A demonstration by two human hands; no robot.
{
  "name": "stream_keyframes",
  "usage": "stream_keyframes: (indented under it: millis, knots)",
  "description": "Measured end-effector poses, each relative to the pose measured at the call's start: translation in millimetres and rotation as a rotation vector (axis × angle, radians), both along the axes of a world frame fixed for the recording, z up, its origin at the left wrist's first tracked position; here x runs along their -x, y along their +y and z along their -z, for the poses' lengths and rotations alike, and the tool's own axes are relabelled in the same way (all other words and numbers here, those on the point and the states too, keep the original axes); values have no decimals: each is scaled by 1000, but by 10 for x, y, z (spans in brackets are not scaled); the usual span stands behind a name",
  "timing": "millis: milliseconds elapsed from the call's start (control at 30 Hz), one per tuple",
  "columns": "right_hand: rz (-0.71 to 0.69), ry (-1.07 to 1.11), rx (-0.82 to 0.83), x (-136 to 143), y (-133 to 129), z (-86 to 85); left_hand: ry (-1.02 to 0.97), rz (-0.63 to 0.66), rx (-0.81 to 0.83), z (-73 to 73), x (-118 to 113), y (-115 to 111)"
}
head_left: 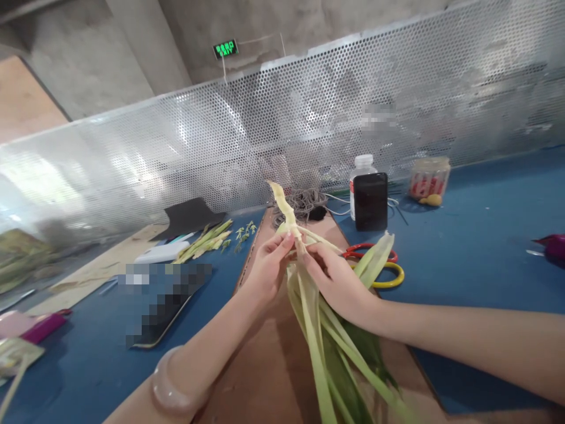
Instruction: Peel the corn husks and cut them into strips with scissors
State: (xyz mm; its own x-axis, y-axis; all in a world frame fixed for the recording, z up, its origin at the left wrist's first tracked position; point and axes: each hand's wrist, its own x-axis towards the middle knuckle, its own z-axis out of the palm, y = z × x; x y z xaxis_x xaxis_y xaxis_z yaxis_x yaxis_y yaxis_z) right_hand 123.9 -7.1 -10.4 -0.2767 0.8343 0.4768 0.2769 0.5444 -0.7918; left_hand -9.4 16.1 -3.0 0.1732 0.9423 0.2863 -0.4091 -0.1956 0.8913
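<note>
Both hands meet around a bundle of pale green corn husks (314, 306) at the middle of the view. My left hand (269, 262) pinches the narrow part of the bundle from the left, thumb on top. From the right, my right hand (338, 277) grips the same bundle just below, fingers curled round it. A twisted, yellowish tip (282, 200) rises above the fingers, and long strips hang down toward me. Scissors (391, 275) with red and yellow handles lie beyond my right hand, partly covered by a husk.
A brown board (260, 365) lies under my hands on the blue table (485, 247). Grey cord (304, 203), a phone (371, 203), a bottle (364, 160) and a jar (430, 176) stand behind. Loose husks (205, 241) and a dark, blurred object (170, 312) are at left.
</note>
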Motion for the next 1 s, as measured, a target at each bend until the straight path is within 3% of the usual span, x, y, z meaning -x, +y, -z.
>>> stream_keyframes:
  millis: [633,1000]
  knots:
    - [-47,59,-28,-9,7,-25,-20,66,51,35,20,2]
    - [-40,131,129,-3,-6,-35,-28,173,7,54,45,24]
